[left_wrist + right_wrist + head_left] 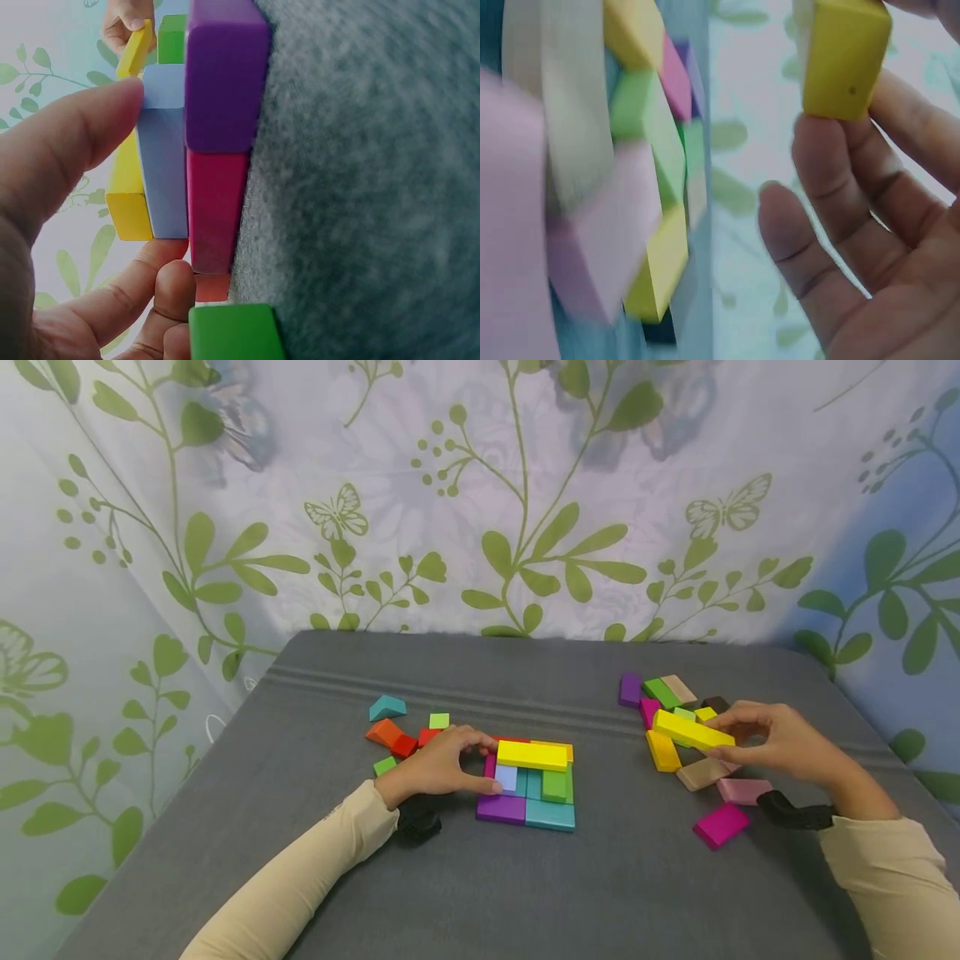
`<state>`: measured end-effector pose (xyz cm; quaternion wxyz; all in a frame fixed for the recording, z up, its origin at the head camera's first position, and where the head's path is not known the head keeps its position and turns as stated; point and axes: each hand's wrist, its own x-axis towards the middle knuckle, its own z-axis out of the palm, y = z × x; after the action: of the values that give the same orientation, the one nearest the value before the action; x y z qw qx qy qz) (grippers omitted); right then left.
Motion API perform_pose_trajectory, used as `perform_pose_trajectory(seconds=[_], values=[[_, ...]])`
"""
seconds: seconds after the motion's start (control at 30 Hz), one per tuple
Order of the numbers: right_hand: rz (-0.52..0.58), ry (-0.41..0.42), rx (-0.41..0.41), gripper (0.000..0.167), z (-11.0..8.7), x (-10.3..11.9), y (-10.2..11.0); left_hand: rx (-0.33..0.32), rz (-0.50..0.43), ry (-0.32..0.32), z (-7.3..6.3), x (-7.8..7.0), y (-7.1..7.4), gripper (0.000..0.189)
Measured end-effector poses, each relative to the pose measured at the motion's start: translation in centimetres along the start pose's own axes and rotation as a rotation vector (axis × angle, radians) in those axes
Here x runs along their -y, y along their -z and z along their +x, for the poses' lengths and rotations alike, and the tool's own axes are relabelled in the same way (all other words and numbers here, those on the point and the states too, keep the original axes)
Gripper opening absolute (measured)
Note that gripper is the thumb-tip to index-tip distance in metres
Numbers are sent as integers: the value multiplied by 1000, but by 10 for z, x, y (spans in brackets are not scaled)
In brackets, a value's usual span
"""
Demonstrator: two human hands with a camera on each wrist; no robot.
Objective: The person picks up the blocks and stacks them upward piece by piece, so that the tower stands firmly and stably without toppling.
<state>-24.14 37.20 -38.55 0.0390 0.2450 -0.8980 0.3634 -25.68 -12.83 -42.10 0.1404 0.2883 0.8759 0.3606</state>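
The long yellow block point(690, 730) is raised above the loose blocks on the right, its right-hand end pinched between the thumb and fingers of the right hand point(787, 743). The left hand point(442, 764) pinches the pale blue block point(506, 778) end to end, within the low stack beneath another yellow bar point(532, 755). The raised piece looks like painted wood: probably light, stiff and hard to damage, though its smooth faces may slip a little. Gripping its long sides nearer the middle should balance it better, since the end hold leaves most of it overhanging.
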Motion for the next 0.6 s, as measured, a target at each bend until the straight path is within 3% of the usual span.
perform_pose_trajectory(seconds=[0.37,0.6], values=[[35,177,-58,38,14,41,-55,-5,-10,6,-3,0,-2,62],[17,231,-100,40,19,70,-79,-11,-12,10,-3,-3,-1,62]])
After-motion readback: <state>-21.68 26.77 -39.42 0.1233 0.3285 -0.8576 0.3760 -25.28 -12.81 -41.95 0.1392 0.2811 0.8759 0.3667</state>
